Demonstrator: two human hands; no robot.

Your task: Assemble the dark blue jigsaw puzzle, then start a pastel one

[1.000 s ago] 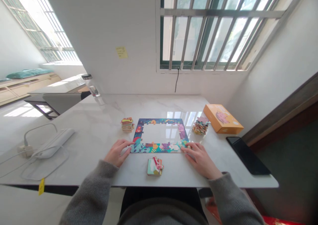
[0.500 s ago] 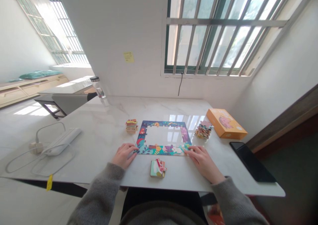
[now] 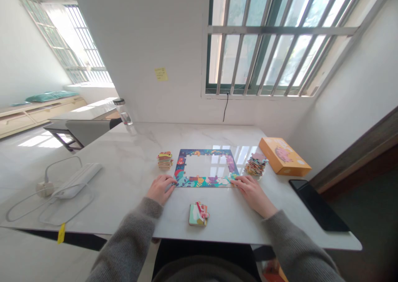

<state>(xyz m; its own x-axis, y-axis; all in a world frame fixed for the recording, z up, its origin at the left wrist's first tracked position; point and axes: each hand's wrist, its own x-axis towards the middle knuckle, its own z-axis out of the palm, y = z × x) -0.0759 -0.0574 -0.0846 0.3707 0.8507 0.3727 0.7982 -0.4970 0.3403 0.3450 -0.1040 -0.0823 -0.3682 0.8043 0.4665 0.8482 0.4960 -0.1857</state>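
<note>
Just below picture centre: left grip (image 3: 161,189) touching lower-left corner of puzzle border (image 3: 200,183), right grip (image 3: 253,193) touching lower-right; cannot tell if either is clamped. Border lies flat on counter (image 3: 137,157). Piece pile (image 3: 197,214) nearer bottom edge; second pile (image 3: 164,161) left of border, third pile (image 3: 256,165) right. Beyond: orange box (image 3: 284,156), mid-right; bottle (image 3: 124,113), left of centre, higher.

Deep blue tops the frame (image 3: 203,183), teal and purple splashing below; there's the orange box (image 3: 294,166) (pink-printed on top!), white veined worktop (image 3: 124,176), grey sleeves (image 3: 127,236)!
</note>
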